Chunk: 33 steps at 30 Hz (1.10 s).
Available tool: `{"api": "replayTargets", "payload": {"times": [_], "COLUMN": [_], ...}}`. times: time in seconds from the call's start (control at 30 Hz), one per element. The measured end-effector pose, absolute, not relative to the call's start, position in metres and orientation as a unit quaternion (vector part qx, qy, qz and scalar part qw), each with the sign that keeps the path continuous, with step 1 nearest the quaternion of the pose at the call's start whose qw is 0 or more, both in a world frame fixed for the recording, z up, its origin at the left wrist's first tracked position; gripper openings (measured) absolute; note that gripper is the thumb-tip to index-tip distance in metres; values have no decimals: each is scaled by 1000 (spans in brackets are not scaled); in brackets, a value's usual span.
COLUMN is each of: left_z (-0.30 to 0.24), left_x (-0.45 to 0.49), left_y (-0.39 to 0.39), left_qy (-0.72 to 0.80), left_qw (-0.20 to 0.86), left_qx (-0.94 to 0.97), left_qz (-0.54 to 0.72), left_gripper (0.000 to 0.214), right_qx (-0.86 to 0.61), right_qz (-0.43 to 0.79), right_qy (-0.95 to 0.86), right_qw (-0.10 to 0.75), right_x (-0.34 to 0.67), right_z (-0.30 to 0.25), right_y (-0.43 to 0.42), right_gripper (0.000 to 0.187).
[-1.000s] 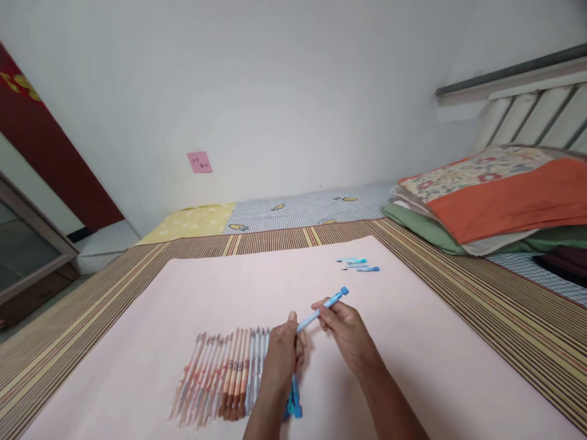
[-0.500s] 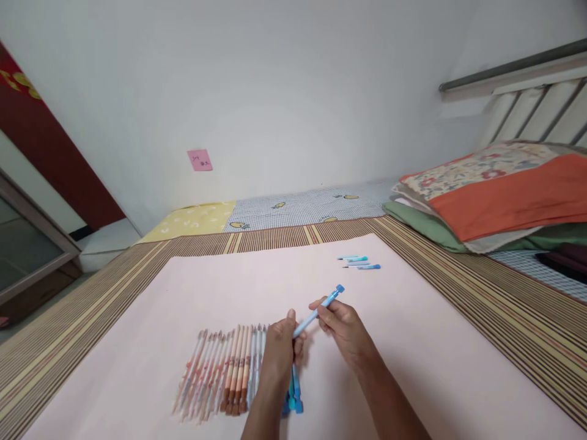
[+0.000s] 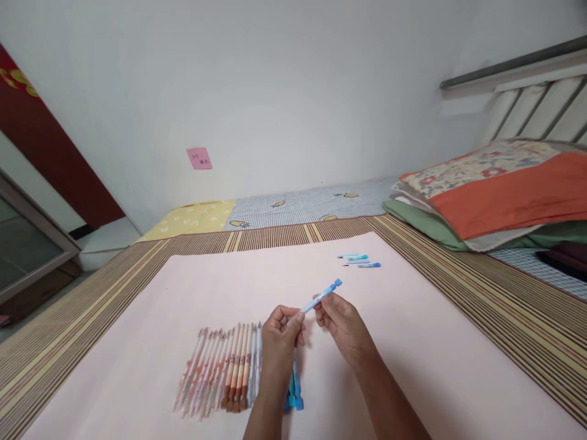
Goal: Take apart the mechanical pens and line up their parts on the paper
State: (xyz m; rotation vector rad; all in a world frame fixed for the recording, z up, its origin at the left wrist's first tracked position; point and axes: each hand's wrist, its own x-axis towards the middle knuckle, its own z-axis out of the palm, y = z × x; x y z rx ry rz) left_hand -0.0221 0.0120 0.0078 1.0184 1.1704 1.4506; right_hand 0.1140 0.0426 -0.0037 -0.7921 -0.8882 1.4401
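Note:
Above the pink sheet (image 3: 206, 284), a light blue pen (image 3: 321, 296) with a bright blue end slants up to the right. My left hand (image 3: 280, 333) pinches its lower end between thumb and fingers. Around its upper half close the fingers of my right hand (image 3: 342, 324). Below and left of the hands lies a row of several pens: clear ones with reddish patterns (image 3: 202, 373), peach ones with brown ends (image 3: 237, 370), and blue ones (image 3: 295, 388). My left hand and forearm hide part of the blue ones.
At the sheet's far right lie a disassembled-looking pen with a blue end (image 3: 367, 265), a teal-ended one (image 3: 358, 257) and pale blue barrels. A striped mat (image 3: 114, 287) surrounds the sheet. Folded bedding (image 3: 513, 195) is piled at right, and a pink note (image 3: 199, 158) sticks to the wall.
The pen has tilted flatter and its lower end has shifted up and right. My left hand has moved up slightly with it, its fingers curling more around the tip.

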Motion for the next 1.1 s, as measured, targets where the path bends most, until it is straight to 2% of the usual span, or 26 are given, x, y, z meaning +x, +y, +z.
{"api": "replayTargets", "payload": {"times": [0.23, 0.47, 0.73, 1.1], "left_z": [8, 3, 7, 1], "left_x": [-20, -20, -23, -18], "left_y": [12, 9, 13, 12], "left_qy": [495, 481, 440, 520], "left_qw": [512, 630, 564, 527], "left_qx": [433, 396, 414, 406], "left_qz": [553, 464, 563, 536], "left_gripper": [42, 63, 41, 60], "right_qx": [-399, -357, -341, -328], "right_qz": [551, 585, 611, 625], "right_qy": [-410, -458, -399, -407], "right_qw": [608, 566, 592, 579], "right_x": [114, 124, 125, 122], "right_z": [-7, -13, -14, -9], "right_y": [45, 47, 47, 45], "right_gripper": [38, 37, 36, 34]}}
